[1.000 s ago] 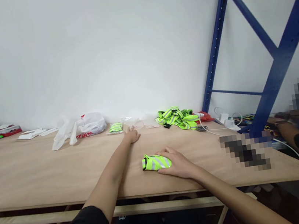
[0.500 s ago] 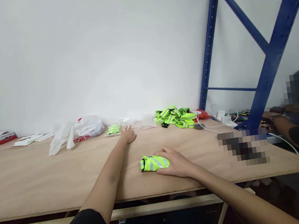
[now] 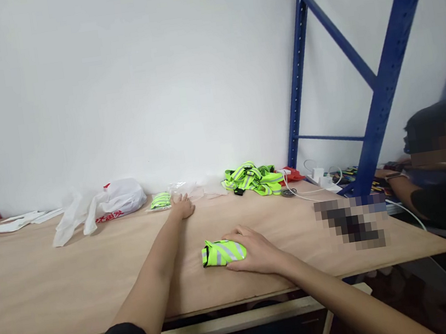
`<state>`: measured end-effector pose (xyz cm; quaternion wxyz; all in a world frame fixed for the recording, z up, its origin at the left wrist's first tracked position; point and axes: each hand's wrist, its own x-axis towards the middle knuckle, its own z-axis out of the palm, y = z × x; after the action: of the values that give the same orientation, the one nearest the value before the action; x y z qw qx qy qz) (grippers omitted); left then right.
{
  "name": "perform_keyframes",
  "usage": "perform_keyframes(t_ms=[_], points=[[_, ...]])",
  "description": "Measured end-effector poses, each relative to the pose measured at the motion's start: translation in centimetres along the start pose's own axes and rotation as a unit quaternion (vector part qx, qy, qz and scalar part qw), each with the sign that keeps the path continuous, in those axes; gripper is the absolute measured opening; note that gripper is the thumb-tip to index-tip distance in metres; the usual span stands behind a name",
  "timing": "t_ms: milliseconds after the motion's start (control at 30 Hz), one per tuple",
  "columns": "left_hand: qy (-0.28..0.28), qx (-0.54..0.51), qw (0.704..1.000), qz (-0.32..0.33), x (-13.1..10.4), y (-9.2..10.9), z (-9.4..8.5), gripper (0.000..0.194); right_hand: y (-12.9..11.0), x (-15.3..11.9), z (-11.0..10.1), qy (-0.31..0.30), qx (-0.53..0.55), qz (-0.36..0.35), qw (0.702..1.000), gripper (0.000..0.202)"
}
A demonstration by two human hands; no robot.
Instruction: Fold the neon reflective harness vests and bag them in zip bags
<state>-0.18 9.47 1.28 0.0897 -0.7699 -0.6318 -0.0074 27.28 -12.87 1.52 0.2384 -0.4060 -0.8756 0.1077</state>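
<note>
Head view: plywood bench (image 3: 56, 279) against a white wall, both arms stretched out over it. Right hand (image 3: 255, 250) lies palm-down near the front middle of the bench, fingers curled over the right end of a folded neon-yellow reflective vest (image 3: 222, 252), gripping it while it rests flat on the wood. Left hand (image 3: 182, 206) reaches far back toward the wall, fingers loosely spread and flat on the bench, closed on nothing, touching or just short of a crumpled clear plastic bag (image 3: 187, 189); cannot tell which. Hands well apart, left far back, right near.

Just left of the left hand sits a small packed neon vest in a bag (image 3: 160, 200). Further left, a white plastic bag with red print (image 3: 117, 199), with another pale bag slumped beside it. White flat packets (image 3: 15, 222) at far left, red box edge at the frame border. Right of the clear bag, a loose pile of neon reflective straps (image 3: 252, 178), then white cables and a charger (image 3: 317, 174). Blue steel rack (image 3: 379, 95) rises at the right end. Another person sits at far right, forearm (image 3: 400, 189) on the bench edge.
</note>
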Motion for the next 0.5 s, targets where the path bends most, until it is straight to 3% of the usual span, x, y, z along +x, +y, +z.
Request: perform_keyframes(t_ms=[133, 233, 500], points=[[0.023, -0.008, 1.000, 0.000, -0.1, 0.6, -0.2, 0.052, 0.1, 0.0, 0.1, 0.003, -0.006, 0.001, 1.000, 0.065], [0.053, 0.007, 0.999, 0.012, -1.4, 1.1, -0.7, 0.049, 0.1, 0.0, 0.0, 0.002, 0.000, -0.005, 1.000, 0.065], [0.135, 0.048, 0.988, 0.060, -8.6, 0.7, -3.3, 0.049, 0.1, 0.0, -0.1, 0.005, 0.004, -0.009, 1.000, 0.064]])
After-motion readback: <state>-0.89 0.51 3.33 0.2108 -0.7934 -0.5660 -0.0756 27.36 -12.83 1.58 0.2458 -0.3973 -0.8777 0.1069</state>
